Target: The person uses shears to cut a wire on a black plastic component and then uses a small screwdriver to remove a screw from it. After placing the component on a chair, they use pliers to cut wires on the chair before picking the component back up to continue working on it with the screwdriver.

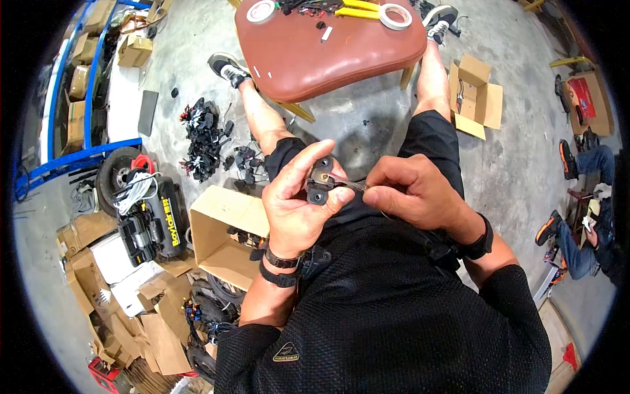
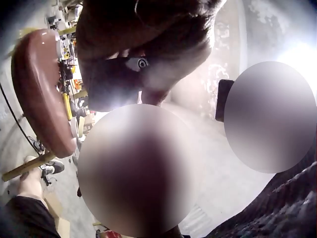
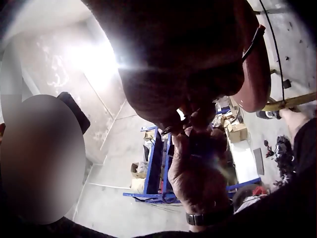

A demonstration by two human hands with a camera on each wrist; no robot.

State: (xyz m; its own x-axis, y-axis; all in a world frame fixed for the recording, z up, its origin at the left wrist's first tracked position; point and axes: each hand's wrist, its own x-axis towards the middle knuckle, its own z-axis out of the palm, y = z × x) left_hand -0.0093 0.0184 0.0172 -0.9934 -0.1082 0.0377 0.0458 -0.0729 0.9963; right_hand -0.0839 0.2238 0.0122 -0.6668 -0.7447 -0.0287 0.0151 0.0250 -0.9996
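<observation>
The left hand (image 1: 292, 200) curls its fingers and thumb round a black part (image 1: 317, 182), a chunky moulded piece with a round hole at either end and a metallic patch at its middle. The part sits nearer the body than the stool (image 1: 328, 52), above the lap. The right hand (image 1: 415, 190) has thumb and bent forefinger clamped on a thin strand (image 1: 355, 186) running to the part; it looks like wire, though the wrist views are too dark to confirm that.

The stool has a smooth, glossy brown cover and rounded corners. On it lie two flat rings of tape (image 1: 396, 17) and a tool with yellow handles (image 1: 361, 9). To the stool's left, on smooth grey concrete, is a tangled heap of black plastic pieces (image 1: 202, 141); to its right stands an open cardboard box (image 1: 492, 108) with creased flaps.
</observation>
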